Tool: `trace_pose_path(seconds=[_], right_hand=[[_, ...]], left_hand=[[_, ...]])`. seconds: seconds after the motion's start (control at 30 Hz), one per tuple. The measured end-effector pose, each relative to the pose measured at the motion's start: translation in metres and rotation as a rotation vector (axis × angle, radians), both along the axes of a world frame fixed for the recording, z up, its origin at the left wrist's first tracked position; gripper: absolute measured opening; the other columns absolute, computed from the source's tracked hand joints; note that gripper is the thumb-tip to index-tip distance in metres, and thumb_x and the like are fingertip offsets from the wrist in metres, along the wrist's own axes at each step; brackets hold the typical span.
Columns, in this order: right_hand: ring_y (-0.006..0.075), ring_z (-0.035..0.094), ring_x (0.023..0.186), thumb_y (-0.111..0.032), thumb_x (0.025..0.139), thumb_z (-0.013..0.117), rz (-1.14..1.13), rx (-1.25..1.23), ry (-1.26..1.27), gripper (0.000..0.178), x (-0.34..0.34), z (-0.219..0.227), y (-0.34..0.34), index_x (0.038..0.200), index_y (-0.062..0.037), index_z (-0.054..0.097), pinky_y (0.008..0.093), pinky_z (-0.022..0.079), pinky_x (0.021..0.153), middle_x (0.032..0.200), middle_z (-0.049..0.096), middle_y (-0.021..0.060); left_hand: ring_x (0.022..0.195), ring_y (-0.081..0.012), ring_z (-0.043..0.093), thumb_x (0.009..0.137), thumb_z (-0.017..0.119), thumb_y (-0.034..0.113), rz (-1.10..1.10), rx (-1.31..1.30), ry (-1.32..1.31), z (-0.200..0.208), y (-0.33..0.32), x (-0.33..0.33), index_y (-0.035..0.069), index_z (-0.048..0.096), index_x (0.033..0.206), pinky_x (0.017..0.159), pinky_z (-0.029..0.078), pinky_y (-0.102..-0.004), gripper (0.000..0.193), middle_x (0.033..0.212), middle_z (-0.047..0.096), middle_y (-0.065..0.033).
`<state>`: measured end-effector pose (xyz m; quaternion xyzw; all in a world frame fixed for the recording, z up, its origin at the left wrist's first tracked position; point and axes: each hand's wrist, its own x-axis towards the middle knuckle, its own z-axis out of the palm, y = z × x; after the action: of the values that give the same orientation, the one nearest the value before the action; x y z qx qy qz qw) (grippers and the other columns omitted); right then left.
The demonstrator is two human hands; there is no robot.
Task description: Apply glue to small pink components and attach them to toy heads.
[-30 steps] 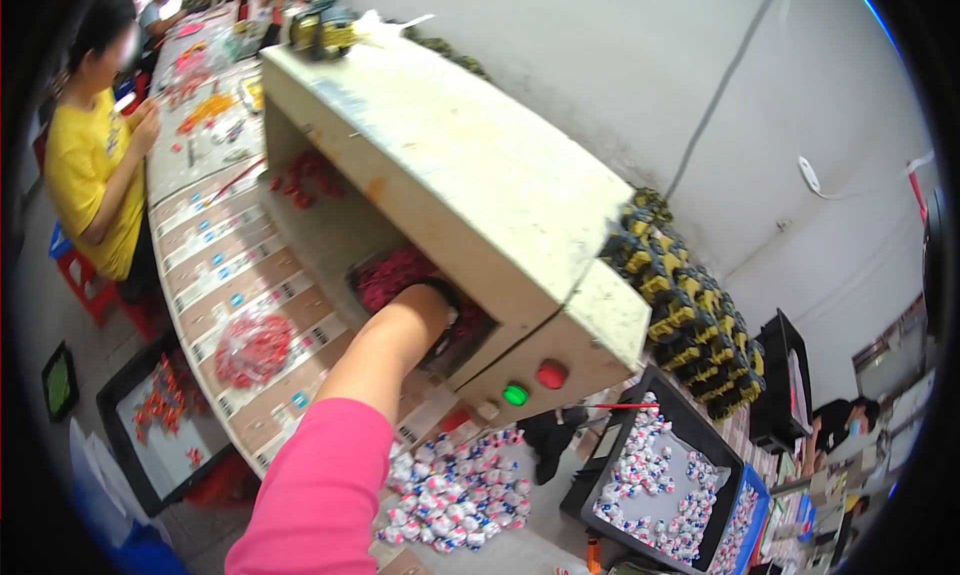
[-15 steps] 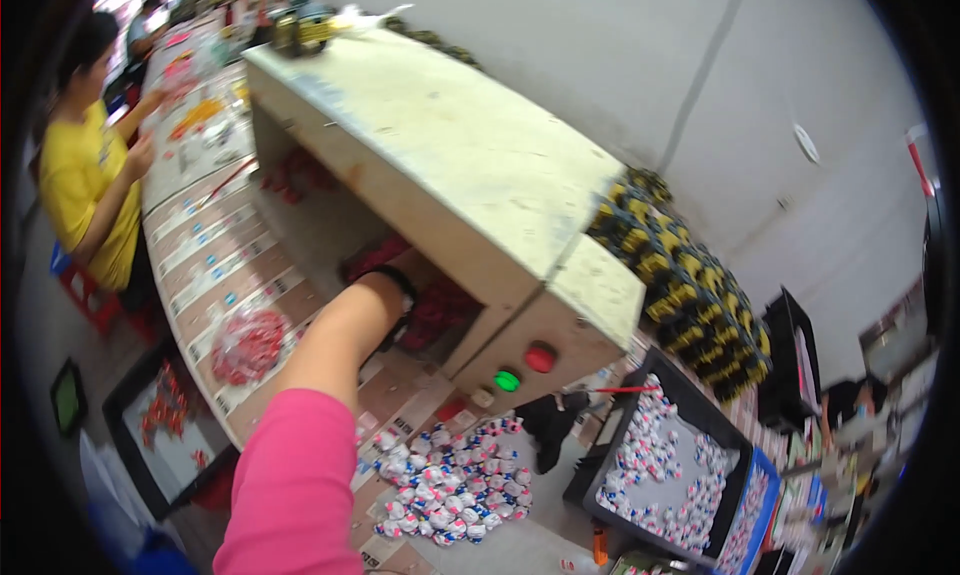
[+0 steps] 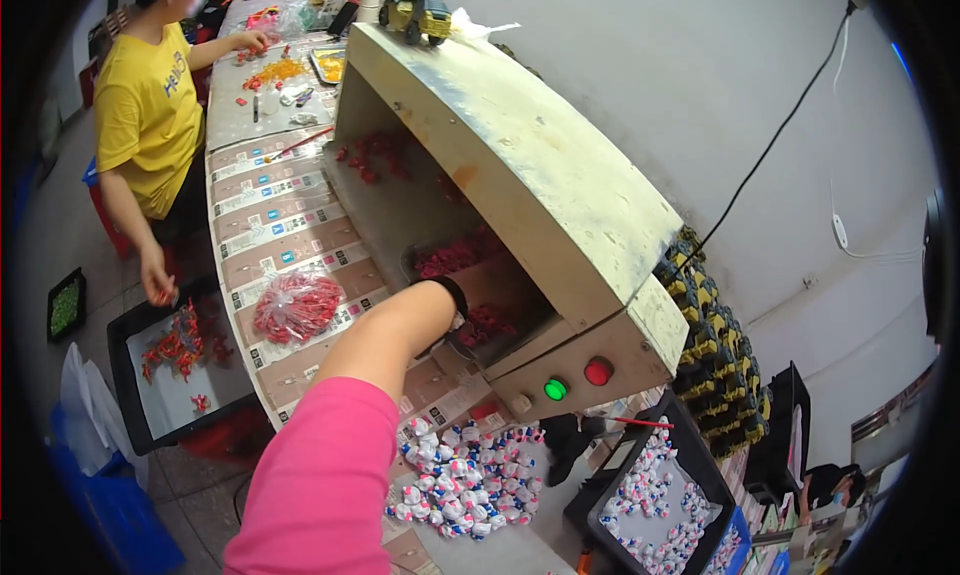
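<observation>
My left arm, in a pink sleeve (image 3: 320, 465) with a black band (image 3: 457, 300) at the wrist, reaches into the open front of a cream metal cabinet (image 3: 520, 105). The left hand is inside, and its fingers are hidden by shadow and the cabinet. Around it are small red pieces (image 3: 452, 257), some apparently in a round clear container. More red pieces (image 3: 375, 158) lie at the cabinet's far end. My right hand is out of view. Below my forearm sits a heap of small white figures (image 3: 470, 485) with pink and blue marks.
A green button (image 3: 555, 388) and a red button (image 3: 599, 371) are on the cabinet's end. Left stands a bag of red pieces (image 3: 297, 307); right, a black tray (image 3: 690, 415) of white figures. A co-worker in yellow (image 3: 150, 105) sits beside another black tray (image 3: 125, 375).
The view has turned, so the cabinet appears farther right. My left arm stays inside it. The co-worker's nearer hand has lowered to the tray of red pieces.
</observation>
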<state>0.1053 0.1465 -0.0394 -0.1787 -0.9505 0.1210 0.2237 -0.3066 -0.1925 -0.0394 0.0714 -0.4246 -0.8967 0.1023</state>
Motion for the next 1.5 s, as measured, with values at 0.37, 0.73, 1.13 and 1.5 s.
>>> trace_pose_path(seconds=[0.37,0.73,1.13,1.5], right_hand=[[0.0334,0.045,0.101,-0.012,0.072,0.058,-0.133,-0.085,-0.091,0.032,-0.003,0.015,-0.001,0.103,-0.0109,0.059,0.0446,0.034,0.088,0.108,0.052,0.0127],[0.0340,0.044,0.103,-0.017,0.072,0.058,-0.116,-0.031,-0.118,0.027,0.005,-0.001,-0.002,0.098,-0.0102,0.060,0.0459,0.037,0.086,0.112,0.050,0.0129],[0.0328,0.045,0.102,-0.016,0.073,0.056,-0.099,-0.111,-0.104,0.025,0.002,0.011,0.001,0.097,-0.0081,0.059,0.0435,0.036,0.087,0.108,0.051,0.0139],[0.0328,0.044,0.103,-0.016,0.072,0.056,-0.075,-0.164,-0.071,0.026,-0.002,0.017,-0.002,0.098,-0.0097,0.059,0.0424,0.036,0.087,0.108,0.051,0.0139]], left_hand=[[0.084,-0.0196,0.054,0.086,0.046,0.022,-0.459,0.007,0.152,0.015,0.084,-0.137,0.008,0.055,0.099,0.073,0.044,-0.0305,0.022,0.095,0.056,-0.0088],[0.082,-0.0186,0.054,0.086,0.045,0.023,-1.039,0.059,0.178,0.005,0.279,-0.228,0.008,0.055,0.098,0.070,0.044,-0.0292,0.021,0.093,0.057,-0.0083],[0.079,-0.0175,0.055,0.087,0.044,0.025,-1.218,0.125,0.134,-0.017,0.321,-0.264,0.009,0.055,0.096,0.066,0.045,-0.0277,0.021,0.091,0.057,-0.0077],[0.076,-0.0165,0.055,0.087,0.044,0.026,-1.163,0.189,0.102,-0.028,0.265,-0.289,0.009,0.056,0.094,0.063,0.046,-0.0263,0.021,0.089,0.057,-0.0072]])
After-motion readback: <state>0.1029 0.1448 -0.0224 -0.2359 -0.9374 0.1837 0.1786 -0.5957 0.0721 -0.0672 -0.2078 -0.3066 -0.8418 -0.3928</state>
